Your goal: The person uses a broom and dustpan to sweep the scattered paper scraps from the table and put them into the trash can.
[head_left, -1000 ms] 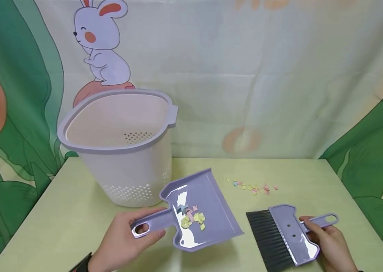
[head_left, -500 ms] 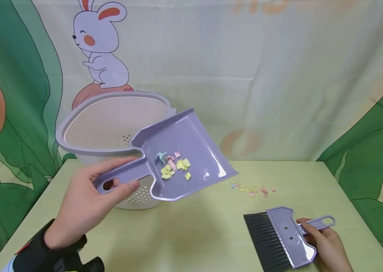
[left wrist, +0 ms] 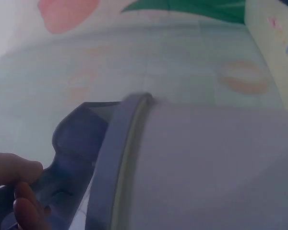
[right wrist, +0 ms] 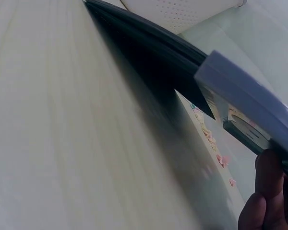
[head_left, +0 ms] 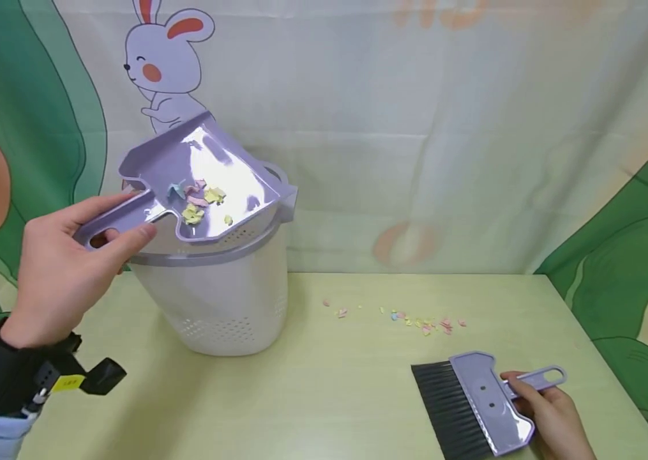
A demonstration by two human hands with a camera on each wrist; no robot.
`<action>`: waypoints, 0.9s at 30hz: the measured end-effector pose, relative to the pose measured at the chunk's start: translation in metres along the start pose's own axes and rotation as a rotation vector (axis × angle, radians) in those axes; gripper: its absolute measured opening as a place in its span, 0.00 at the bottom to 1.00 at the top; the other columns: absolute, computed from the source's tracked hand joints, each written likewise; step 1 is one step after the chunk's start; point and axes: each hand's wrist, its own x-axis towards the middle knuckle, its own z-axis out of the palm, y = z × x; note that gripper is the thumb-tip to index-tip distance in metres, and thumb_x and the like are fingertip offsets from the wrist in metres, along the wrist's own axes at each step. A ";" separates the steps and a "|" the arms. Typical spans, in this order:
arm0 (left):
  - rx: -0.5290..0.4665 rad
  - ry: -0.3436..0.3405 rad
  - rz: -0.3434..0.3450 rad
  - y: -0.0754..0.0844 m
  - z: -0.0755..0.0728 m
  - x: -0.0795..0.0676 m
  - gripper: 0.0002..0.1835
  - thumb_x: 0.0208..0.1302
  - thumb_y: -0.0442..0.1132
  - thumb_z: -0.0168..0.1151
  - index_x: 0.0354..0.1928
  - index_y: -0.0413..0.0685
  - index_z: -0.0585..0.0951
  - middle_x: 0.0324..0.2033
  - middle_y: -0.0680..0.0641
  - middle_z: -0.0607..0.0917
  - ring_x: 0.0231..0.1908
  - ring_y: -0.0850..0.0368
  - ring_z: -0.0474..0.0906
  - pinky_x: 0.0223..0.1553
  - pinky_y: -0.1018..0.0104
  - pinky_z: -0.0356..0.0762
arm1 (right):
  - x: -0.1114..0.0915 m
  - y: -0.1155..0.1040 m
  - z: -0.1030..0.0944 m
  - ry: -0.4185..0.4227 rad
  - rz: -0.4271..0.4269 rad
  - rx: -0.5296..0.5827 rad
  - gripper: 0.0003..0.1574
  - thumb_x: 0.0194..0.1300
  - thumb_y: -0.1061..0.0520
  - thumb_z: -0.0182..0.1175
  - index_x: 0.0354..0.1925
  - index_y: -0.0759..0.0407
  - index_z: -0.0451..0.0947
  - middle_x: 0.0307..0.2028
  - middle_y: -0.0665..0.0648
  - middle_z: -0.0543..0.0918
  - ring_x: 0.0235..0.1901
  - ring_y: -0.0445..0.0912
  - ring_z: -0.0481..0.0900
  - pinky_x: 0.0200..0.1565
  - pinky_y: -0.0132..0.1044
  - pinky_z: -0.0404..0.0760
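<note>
My left hand (head_left: 73, 259) grips the handle of a purple dustpan (head_left: 165, 150), which is held over the mouth of a white basket (head_left: 226, 294) with a purple rim. Several crumpled paper scraps (head_left: 193, 214) in yellow, pink and blue lie in the pan near its handle. In the left wrist view, the basket's rim (left wrist: 113, 167) hides part of the dustpan (left wrist: 81, 132). At the front right, my right hand (head_left: 556, 409) pinches the handle of a purple hand brush (head_left: 487, 402). Its black bristles (head_left: 450, 402) point left, low over the table.
A line of small paper bits (head_left: 427, 324) lies on the pale green table (head_left: 329, 396) toward the back, with a few more (head_left: 342, 313) nearer the basket. Behind the table hangs a printed cloth (head_left: 415, 128) with a rabbit and leaves.
My left hand has lifted the dustpan up and to the left, from above the table to over the basket. More bits now show on the table beside the basket. The brush has barely moved.
</note>
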 end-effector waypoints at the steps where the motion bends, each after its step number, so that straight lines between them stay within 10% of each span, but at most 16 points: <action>1: 0.036 0.009 -0.003 -0.005 -0.002 0.003 0.28 0.64 0.47 0.74 0.66 0.56 0.82 0.38 0.57 0.79 0.28 0.68 0.74 0.26 0.79 0.72 | 0.000 0.000 0.000 0.001 0.006 -0.004 0.15 0.77 0.50 0.59 0.34 0.35 0.87 0.34 0.37 0.88 0.32 0.36 0.83 0.37 0.31 0.81; 12: 0.218 0.052 0.056 -0.039 -0.015 0.017 0.30 0.65 0.50 0.72 0.68 0.54 0.80 0.60 0.32 0.82 0.36 0.89 0.68 0.38 0.95 0.63 | 0.002 -0.002 0.003 0.023 0.030 -0.115 0.11 0.77 0.48 0.59 0.38 0.37 0.87 0.34 0.33 0.86 0.34 0.35 0.82 0.40 0.30 0.80; 23: 0.359 0.119 0.380 -0.044 -0.015 0.019 0.32 0.55 0.37 0.79 0.64 0.54 0.83 0.39 0.32 0.89 0.34 0.96 0.58 0.36 0.87 0.61 | 0.005 -0.003 0.003 0.031 0.066 -0.157 0.16 0.78 0.47 0.59 0.52 0.53 0.86 0.36 0.31 0.86 0.38 0.33 0.82 0.43 0.30 0.80; 27: 0.423 0.127 0.458 -0.042 -0.016 0.020 0.32 0.51 0.37 0.80 0.62 0.52 0.85 0.31 0.35 0.89 0.29 0.76 0.74 0.29 0.80 0.62 | 0.003 -0.002 0.005 0.028 0.043 -0.149 0.13 0.77 0.46 0.59 0.48 0.48 0.87 0.36 0.31 0.86 0.37 0.33 0.81 0.42 0.29 0.79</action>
